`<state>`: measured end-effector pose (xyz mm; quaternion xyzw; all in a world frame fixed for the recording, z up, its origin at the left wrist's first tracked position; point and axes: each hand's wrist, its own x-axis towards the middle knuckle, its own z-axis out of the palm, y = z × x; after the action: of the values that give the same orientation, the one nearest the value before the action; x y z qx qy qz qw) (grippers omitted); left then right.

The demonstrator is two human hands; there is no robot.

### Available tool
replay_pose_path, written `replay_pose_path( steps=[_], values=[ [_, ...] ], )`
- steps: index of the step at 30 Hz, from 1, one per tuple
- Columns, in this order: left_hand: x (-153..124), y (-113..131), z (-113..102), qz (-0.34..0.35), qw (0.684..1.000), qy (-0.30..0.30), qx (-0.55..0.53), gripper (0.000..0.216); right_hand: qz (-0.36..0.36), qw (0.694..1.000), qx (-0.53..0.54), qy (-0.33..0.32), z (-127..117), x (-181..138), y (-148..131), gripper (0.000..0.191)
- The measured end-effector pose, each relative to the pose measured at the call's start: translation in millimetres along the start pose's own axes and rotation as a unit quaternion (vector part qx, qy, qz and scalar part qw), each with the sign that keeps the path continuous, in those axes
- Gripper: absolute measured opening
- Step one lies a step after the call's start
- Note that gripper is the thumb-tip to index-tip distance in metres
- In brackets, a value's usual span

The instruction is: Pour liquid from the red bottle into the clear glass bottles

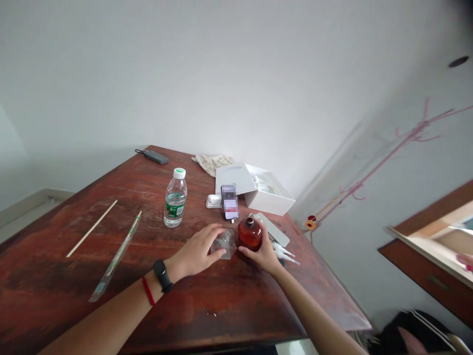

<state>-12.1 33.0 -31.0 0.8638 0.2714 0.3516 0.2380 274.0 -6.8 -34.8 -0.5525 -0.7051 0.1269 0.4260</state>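
Note:
A brown-red amber bottle [248,237] with a dark neck stands upright on the wooden table, and my right hand [266,251] is wrapped around its right side. My left hand [201,250], with a black band on the wrist, curves its thumb and fingers about the left side of a small clear plastic container [226,245]. The container sits just left of the bottle; what is inside it is hard to make out. Beyond them a phone [230,203] leans against a white object [213,201]. White nozzle-like pieces [284,251] lie to the right of my right hand.
A water bottle [175,203] stands left of centre. Further left lie a bare wooden stick [92,229] and wrapped chopsticks [117,254]. At the back are a dark grey power bank [155,157], a cloth [212,161] and an open white box [271,197]. A wall borders the table.

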Motion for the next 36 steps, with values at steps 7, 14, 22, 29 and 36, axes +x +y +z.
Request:
replay_pose_path(
  steps=[7, 14, 22, 29, 36],
  values=[
    [3.0, -5.1, -1.2, 0.021, 1.000, 0.000, 0.002, 0.041, 0.003, 1.000, -0.020, -0.012, -0.7, 8.3, -18.9, 0.100],
    [4.8, -6.9, -1.3, 0.029, 0.999, 0.005, 0.021, 0.039, -0.009, 0.996, -0.049, -0.069, -13.8, 7.5, -31.8, 0.097],
    [5.2, -7.4, -1.1, 0.026, 0.999, 0.007, 0.031, 0.041, -0.023, 0.987, -0.082, -0.137, -35.9, 11.6, -38.0, 0.100],
    [6.9, -10.4, -3.2, 0.018, 0.999, 0.004, 0.033, 0.043, -0.035, 0.977, -0.109, -0.178, -44.6, 17.4, -40.1, 0.097],
    [7.5, -12.8, -3.3, 0.014, 1.000, -0.011, 0.022, 0.045, -0.043, 0.966, -0.132, -0.217, -55.0, 28.1, -43.4, 0.096]
  ],
)
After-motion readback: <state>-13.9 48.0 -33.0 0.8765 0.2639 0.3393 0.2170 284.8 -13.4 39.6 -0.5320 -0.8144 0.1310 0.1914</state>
